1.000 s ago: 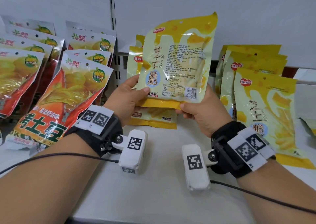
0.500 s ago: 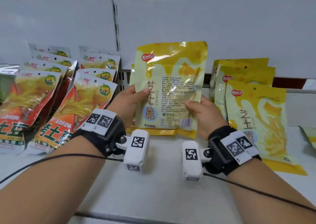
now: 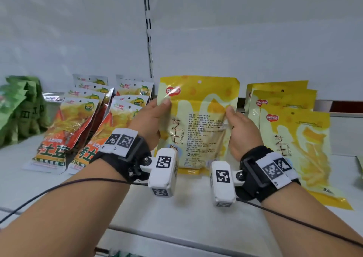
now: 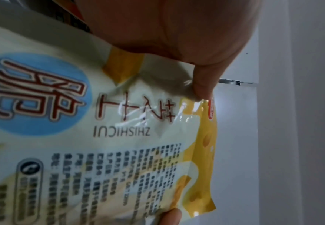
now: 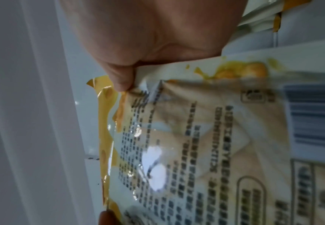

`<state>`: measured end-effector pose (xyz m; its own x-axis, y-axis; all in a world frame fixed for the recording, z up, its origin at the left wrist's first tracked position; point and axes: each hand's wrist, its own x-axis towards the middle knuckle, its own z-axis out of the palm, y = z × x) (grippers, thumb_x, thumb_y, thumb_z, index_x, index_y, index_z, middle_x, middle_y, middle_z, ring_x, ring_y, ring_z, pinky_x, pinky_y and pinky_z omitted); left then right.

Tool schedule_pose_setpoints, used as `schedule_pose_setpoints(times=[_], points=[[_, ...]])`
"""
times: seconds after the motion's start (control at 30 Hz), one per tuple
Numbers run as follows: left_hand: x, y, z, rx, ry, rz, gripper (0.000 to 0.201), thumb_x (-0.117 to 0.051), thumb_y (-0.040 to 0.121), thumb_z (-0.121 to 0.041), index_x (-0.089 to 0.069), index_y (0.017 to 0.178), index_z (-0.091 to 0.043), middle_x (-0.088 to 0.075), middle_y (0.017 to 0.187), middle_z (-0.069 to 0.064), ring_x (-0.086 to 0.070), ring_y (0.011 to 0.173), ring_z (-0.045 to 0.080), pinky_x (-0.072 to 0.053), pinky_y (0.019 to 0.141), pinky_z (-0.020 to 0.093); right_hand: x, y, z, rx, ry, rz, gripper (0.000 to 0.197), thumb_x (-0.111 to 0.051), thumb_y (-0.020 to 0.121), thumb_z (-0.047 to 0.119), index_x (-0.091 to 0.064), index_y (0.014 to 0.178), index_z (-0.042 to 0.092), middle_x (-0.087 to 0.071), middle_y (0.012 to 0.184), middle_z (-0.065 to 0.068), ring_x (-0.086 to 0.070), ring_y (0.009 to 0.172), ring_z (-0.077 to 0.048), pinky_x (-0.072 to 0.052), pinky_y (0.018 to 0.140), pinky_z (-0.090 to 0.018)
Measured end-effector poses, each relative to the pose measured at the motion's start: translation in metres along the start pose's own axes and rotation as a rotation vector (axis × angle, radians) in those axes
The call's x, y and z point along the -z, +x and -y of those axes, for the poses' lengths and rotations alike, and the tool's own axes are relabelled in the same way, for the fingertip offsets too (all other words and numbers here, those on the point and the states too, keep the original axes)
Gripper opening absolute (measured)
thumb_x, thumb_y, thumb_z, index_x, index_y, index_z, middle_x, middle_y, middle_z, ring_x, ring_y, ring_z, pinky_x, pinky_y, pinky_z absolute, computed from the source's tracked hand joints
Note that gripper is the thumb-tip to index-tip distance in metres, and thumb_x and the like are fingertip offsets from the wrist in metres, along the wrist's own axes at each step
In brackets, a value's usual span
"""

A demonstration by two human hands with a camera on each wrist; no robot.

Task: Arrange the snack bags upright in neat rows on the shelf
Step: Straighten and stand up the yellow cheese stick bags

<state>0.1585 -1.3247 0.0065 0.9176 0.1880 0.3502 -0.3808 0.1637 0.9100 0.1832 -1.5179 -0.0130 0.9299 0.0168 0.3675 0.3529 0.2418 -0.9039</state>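
Bag: glossy yellow-and-cream plastic snack bag stood upright, back label facing out, bottom edge seemingly on the white shelf, so probably starting a new row
Left hand: thumb pinching bag's left edge
Right hand: thumb pinching right edge, squaring it up
Neighbours: matching yellow bags just right of right hand; orange ones left of left hand

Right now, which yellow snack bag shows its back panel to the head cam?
The held yellow bag, gripped by left hand and right hand: printed text faces the camera. The right row of yellow bags shows fronts.
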Motion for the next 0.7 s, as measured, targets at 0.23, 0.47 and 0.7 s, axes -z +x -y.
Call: schedule_pose_setpoints(times=[0.23, 0.47, 0.7], points=[[-0.014, -0.016, -0.010, 0.040, 0.069, -0.004, 0.027, -0.046, 0.098, -0.037, -0.065, 0.113, -0.024, -0.070, 0.106, 0.007, -0.066, 0.083, 0.025, -0.052, 0.053, 0.028, 0.015, 0.004, 0.016, -0.082, 0.073, -0.023, 0.021, -0.053, 0.093, 0.033, -0.068, 0.099, 0.019, -0.068, 0.110, -0.002, -0.063, 0.104, -0.016, -0.044, 0.103, -0.041], [-0.024, -0.016, -0.008, 0.029, 0.085, 0.049, 0.022, -0.055, 0.083, -0.038, -0.074, 0.093, -0.033, -0.069, 0.108, 0.011, -0.062, 0.103, 0.040, -0.048, 0.088, 0.063, 0.023, 0.011, 0.045, -0.047, 0.158, -0.057, 0.017, -0.056, 0.093, 0.031, -0.066, 0.100, 0.020, -0.067, 0.114, -0.002, -0.059, 0.114, -0.022, -0.039, 0.105, -0.048], [-0.029, -0.012, -0.009, -0.028, 0.142, -0.011, 0.027, -0.048, 0.096, -0.035, -0.069, 0.080, -0.034, -0.072, 0.078, -0.021, -0.069, 0.075, 0.001, -0.059, 0.059, 0.028, 0.031, 0.007, 0.047, -0.047, -0.090, -0.163, 0.004, -0.058, 0.090, 0.023, -0.055, 0.086, 0.024, -0.058, 0.097, -0.004, -0.052, 0.086, -0.019, -0.043, 0.072, -0.031]])
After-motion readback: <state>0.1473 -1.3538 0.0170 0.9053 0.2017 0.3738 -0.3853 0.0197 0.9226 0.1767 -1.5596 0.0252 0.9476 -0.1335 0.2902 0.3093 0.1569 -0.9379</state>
